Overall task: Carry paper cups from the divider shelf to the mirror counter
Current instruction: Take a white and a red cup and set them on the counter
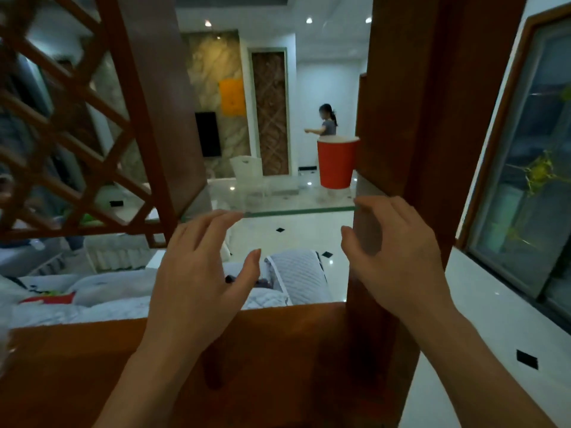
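A red paper cup (336, 163) with a pale rim stands upright on the glass shelf (293, 199) of the wooden divider, close to the right post (398, 118). My left hand (197, 270) hovers below and left of the cup, fingers spread and curved, holding nothing. My right hand (398, 251) is raised below and right of the cup, in front of the post, fingers curled apart and empty. Neither hand touches the cup. The mirror counter is out of view.
A wooden lattice panel (71, 128) fills the left. The divider's lower wooden ledge (247, 344) lies under my wrists. A white sofa (185, 288) sits beyond it. A person (326, 122) stands far back. A window (531, 156) is on the right.
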A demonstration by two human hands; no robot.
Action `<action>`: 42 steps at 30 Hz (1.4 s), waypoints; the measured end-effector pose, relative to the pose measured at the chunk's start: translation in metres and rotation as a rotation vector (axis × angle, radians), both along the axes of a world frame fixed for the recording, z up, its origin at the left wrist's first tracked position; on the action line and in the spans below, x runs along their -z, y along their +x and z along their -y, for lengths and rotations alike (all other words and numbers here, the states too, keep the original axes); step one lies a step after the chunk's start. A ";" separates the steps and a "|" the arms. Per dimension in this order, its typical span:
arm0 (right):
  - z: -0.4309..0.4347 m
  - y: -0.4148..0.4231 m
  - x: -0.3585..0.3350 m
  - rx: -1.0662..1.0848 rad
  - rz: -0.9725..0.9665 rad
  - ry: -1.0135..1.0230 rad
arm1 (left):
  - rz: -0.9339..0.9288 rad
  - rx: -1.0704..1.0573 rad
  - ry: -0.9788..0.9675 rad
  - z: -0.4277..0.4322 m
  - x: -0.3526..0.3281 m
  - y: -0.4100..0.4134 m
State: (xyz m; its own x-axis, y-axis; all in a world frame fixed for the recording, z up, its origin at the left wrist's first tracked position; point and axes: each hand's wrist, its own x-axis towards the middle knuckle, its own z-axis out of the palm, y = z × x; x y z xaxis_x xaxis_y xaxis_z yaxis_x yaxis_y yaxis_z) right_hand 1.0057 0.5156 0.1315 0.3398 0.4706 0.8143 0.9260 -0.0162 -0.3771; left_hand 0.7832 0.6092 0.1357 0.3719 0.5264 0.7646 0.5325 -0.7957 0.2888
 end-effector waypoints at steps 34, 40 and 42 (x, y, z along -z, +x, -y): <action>-0.102 0.011 -0.223 -0.432 -0.320 0.153 | 0.450 0.008 0.370 -0.077 -0.337 0.032; -0.100 0.016 -0.250 -0.482 -0.307 0.167 | 0.375 -0.170 0.297 -0.096 -0.387 0.033; -0.100 0.019 -0.256 -0.487 -0.288 0.177 | 0.309 -0.234 0.212 -0.100 -0.403 0.037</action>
State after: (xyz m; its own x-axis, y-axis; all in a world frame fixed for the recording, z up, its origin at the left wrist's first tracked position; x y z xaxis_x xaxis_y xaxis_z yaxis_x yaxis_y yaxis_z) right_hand 1.0246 0.6155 0.3878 0.3376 0.4929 0.8019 0.6710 0.4715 -0.5723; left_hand 0.8201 0.7097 0.5387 -0.0017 0.3886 0.9214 0.6198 -0.7226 0.3059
